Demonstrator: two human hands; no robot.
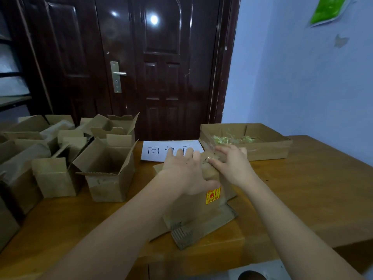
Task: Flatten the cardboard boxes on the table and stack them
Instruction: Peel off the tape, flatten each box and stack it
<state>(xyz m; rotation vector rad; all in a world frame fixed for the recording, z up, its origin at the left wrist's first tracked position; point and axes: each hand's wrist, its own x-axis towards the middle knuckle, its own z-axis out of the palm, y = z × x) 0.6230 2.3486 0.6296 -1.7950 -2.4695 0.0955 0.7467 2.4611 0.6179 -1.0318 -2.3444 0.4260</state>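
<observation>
A brown cardboard box (193, 211) with a yellow and red sticker stands in front of me on the wooden table (302, 188), its lower flaps spread on the tabletop. My left hand (185, 168) lies spread over the box's top left, fingers straight, thumb reaching down toward the sticker. My right hand (232, 164) is at the top right edge, where its fingers pinch a strip of clear tape (210, 158). Several open cardboard boxes (105, 166) crowd the left side of the table.
A white paper sheet (159, 150) with handwritten characters lies behind the box. A shallow cardboard tray (268, 150) holding crumpled tape scraps sits at the back right. A dark door stands behind the table and a blue wall on the right.
</observation>
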